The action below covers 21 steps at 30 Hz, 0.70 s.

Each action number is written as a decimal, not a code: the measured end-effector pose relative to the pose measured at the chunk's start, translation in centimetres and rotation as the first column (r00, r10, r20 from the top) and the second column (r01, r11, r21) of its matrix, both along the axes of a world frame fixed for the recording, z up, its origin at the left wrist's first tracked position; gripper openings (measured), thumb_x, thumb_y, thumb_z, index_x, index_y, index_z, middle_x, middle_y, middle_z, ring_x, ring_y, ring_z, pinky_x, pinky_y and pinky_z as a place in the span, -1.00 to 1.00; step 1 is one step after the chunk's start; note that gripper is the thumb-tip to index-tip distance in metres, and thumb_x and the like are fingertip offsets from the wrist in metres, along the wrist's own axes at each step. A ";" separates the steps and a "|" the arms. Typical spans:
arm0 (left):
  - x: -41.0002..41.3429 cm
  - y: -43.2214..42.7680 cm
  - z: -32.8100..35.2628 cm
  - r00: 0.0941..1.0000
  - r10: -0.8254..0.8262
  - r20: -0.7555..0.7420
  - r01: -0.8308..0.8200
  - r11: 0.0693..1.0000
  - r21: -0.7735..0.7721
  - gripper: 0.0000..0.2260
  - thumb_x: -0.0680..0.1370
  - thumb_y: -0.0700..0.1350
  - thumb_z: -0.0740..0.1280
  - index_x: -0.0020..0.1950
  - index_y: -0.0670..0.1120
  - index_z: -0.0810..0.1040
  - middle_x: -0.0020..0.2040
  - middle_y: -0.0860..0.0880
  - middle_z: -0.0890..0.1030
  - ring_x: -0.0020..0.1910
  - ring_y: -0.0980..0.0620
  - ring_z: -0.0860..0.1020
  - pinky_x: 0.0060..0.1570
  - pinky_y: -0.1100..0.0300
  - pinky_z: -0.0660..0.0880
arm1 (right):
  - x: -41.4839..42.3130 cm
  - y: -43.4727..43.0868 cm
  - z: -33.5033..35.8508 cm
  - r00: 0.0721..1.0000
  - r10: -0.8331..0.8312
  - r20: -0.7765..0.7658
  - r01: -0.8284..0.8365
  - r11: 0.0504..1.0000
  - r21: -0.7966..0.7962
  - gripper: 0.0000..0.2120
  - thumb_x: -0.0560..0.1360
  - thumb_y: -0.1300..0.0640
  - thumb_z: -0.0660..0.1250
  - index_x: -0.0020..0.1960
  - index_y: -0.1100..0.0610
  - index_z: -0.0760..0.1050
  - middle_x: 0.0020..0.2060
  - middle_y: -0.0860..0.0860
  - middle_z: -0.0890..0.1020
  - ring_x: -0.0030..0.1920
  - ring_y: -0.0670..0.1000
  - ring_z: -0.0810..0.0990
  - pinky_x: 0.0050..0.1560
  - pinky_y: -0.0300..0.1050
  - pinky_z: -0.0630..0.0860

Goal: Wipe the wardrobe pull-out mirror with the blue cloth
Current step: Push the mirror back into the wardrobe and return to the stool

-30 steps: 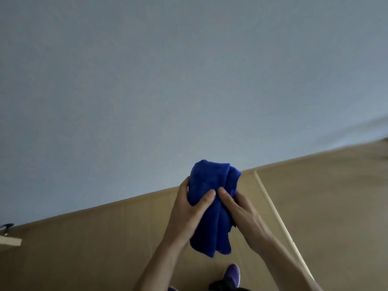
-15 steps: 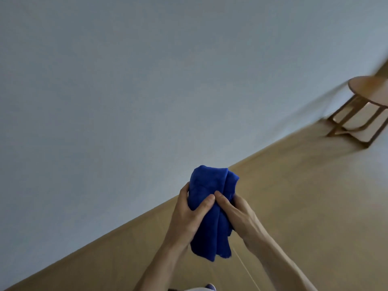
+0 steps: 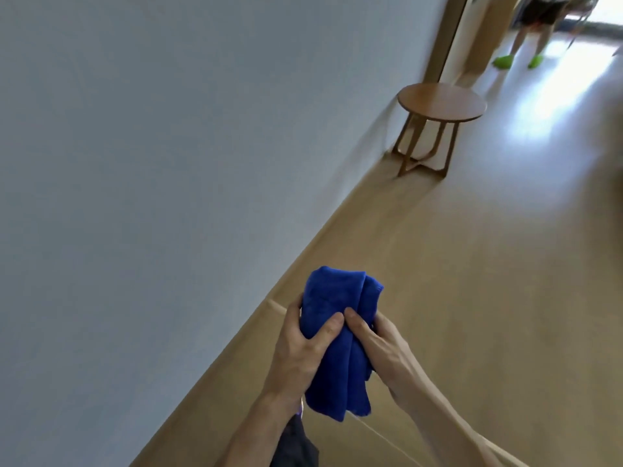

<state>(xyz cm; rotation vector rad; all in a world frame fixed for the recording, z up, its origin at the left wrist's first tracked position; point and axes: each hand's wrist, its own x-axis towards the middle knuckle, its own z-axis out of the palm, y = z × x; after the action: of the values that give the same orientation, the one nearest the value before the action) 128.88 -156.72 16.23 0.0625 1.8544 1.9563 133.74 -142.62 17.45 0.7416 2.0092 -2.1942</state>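
Head view: swung right since a second ago; table (image 3: pixel 442 102) now showing.
Cloth (image 3: pixel 337 345): bunched, gripped between both hands, grip unchanged.
Left hand (image 3: pixel 298 352): curled round cloth, thumb on front.
Right hand (image 3: pixel 382 345): curled round opposite side.
Mirror: not in view; wiping judged not yet begun.

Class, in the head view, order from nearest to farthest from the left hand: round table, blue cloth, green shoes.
1. blue cloth, held in the left hand, bottom centre.
2. round table, by the wall, upper right.
3. green shoes, past the doorway, top right.
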 end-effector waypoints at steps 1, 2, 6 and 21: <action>-1.0 0.7 -0.2 1.000 -0.027 -0.001 0.027 1.000 -0.002 -0.50 0.44 0.20 0.55 0.33 0.23 0.48 0.18 0.12 0.69 0.11 0.06 0.70 0.01 0.16 0.66 | -0.6 0.5 -0.1 1.000 -0.028 0.002 0.028 1.000 -0.002 -0.74 0.60 -0.15 0.30 0.12 0.02 0.57 -0.07 -0.03 0.74 -0.08 -0.04 0.73 -0.18 -0.18 0.62; -2.1 1.4 -0.3 0.999 -0.048 -0.006 0.048 0.999 -0.007 -0.50 0.45 0.19 0.54 0.33 0.22 0.48 0.17 0.12 0.69 0.11 0.06 0.70 0.02 0.16 0.66 | -1.3 1.0 -0.2 0.998 -0.056 0.003 0.056 0.998 -0.009 -0.74 0.59 -0.16 0.31 0.13 -0.01 0.58 -0.04 -0.03 0.74 -0.03 -0.02 0.73 -0.09 -0.09 0.64; -7.4 3.4 -0.3 0.992 -0.121 -0.023 0.120 0.992 -0.031 -0.53 0.47 0.16 0.53 0.33 0.19 0.48 0.15 0.16 0.68 0.09 0.09 0.69 0.02 0.17 0.66 | -5.0 2.6 -0.1 0.990 -0.142 -0.010 0.142 0.990 -0.021 -0.75 0.59 -0.16 0.31 0.14 -0.04 0.59 -0.02 -0.04 0.74 -0.01 -0.03 0.72 -0.04 -0.11 0.65; -21.9 10.8 1.1 0.940 -0.341 0.019 0.342 0.937 -0.070 -0.41 0.43 0.19 0.52 0.39 0.09 0.44 0.21 0.06 0.65 0.10 0.07 0.69 0.12 0.03 0.65 | -16.5 8.1 0.2 0.940 -0.341 -0.022 0.340 0.940 -0.041 -0.71 0.60 -0.08 0.32 0.20 0.09 0.56 -0.12 -0.02 0.72 -0.18 -0.10 0.69 -0.25 -0.30 0.55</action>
<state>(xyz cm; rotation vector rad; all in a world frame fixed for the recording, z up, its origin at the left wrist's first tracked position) 106.94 -145.97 17.31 0.3336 1.7706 1.6474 117.21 -134.50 17.66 1.1351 1.9711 -2.4248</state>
